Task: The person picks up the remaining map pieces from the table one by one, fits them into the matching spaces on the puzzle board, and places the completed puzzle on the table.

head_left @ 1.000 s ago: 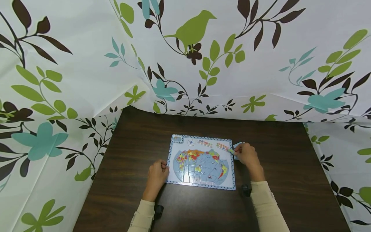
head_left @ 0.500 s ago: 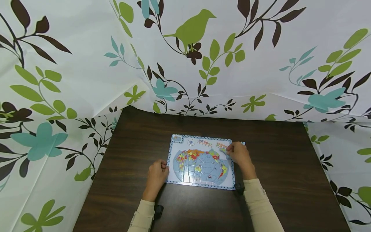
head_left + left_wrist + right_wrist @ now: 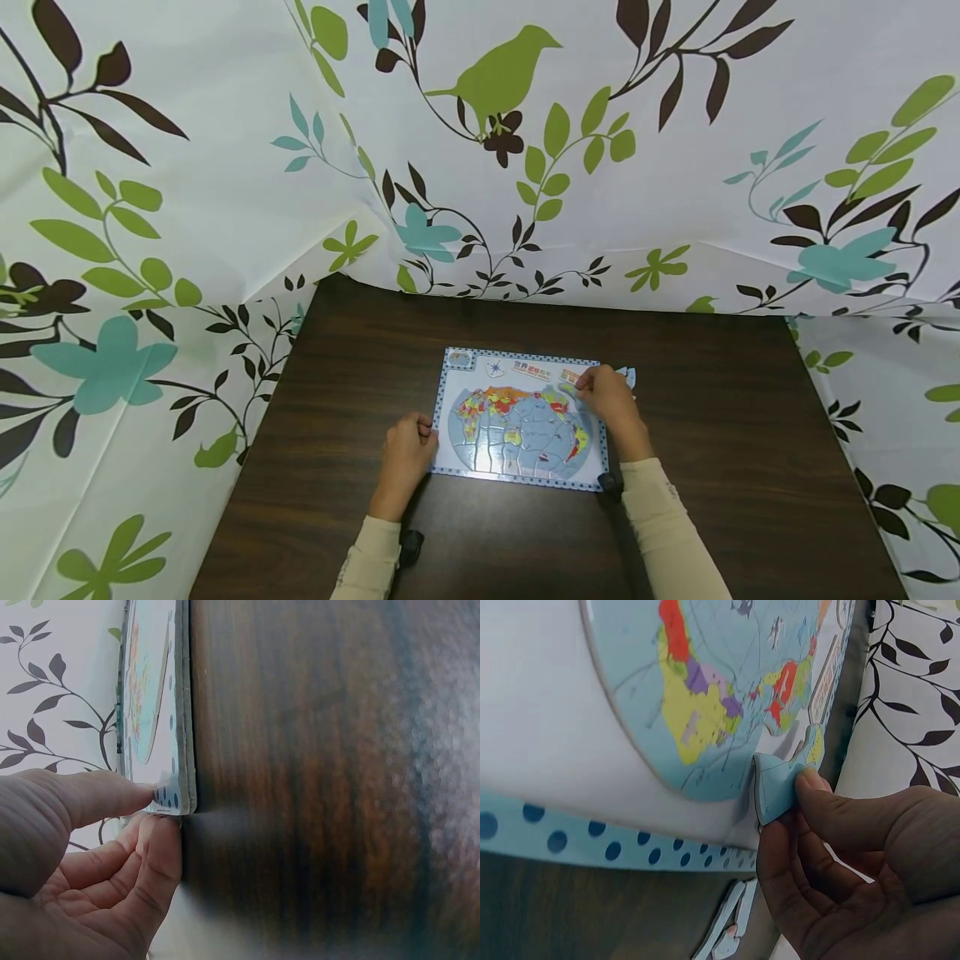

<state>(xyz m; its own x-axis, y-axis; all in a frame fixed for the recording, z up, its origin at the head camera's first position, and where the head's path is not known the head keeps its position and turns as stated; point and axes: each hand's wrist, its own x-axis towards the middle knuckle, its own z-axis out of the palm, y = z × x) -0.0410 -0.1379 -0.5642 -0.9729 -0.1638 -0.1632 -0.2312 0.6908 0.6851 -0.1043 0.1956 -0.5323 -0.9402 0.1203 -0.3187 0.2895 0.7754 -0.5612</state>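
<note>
A world map jigsaw puzzle (image 3: 517, 433) lies on the table, its oval map set in a white board with a blue dotted border. In the right wrist view my right hand (image 3: 855, 855) pinches a blue puzzle piece (image 3: 780, 784) with a little yellow, thumb on top and fingers beneath. That piece is held tilted beside a gap at the map's upper right. My left hand (image 3: 408, 454) is at the board's left edge; the left wrist view has the thumb (image 3: 112, 796) on the border's corner (image 3: 171, 796) and the curled fingers against the side.
Loose puzzle pieces (image 3: 724, 922) lie on the dark wooden table (image 3: 712, 433) just right of the board, partly behind my right hand in the head view. A white sheet (image 3: 675, 183) printed with leaves and birds hangs behind and at the sides.
My right hand has moved left with the puzzle piece, from beyond the board's right edge to over the map's upper right. The left hand stays in place.
</note>
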